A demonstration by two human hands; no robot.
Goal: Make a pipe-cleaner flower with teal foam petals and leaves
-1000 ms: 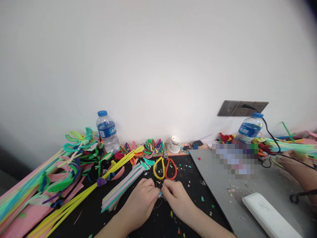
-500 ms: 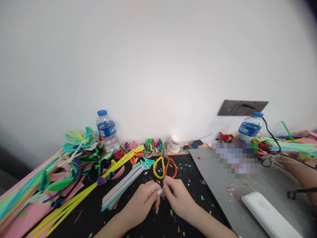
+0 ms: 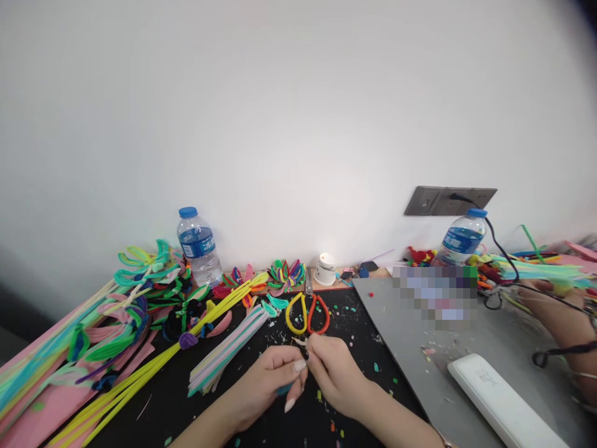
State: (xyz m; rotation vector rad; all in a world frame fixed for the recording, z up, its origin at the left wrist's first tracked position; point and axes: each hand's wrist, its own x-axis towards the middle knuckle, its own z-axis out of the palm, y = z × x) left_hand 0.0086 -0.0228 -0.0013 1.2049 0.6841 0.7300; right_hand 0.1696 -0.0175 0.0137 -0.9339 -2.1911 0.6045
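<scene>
My left hand [image 3: 276, 376] and my right hand [image 3: 334, 372] meet fingertip to fingertip over the black mat [image 3: 265, 420], both closed in a pinch. A small dark bit [image 3: 304, 353] shows between the fingertips, too small to name. Under the left fingers a bluish patch [image 3: 283, 389] peeks out, mostly hidden. Just beyond the hands lie scissors with one yellow and one red handle [image 3: 318, 315]. To the left rests a bundle of pale purple, white and teal pipe cleaners [image 3: 231, 348]. Long yellow pipe cleaners [image 3: 153, 367] stretch beside it.
Pipe-cleaner loops and flowers [image 3: 135, 305] crowd the left, near a water bottle [image 3: 199, 246]. A white paper cup [image 3: 325, 269] stands by the wall. Right of the mat, a grey board [image 3: 410, 336] bears a white case [image 3: 499, 395]. Another person's hand [image 3: 543, 302] works beyond a black cable [image 3: 501, 246].
The view has shifted slightly, so the surroundings sit a little farther left. My fingers have changed their pinch, and the small dark bit and bluish patch now show. Both hands stay together.
</scene>
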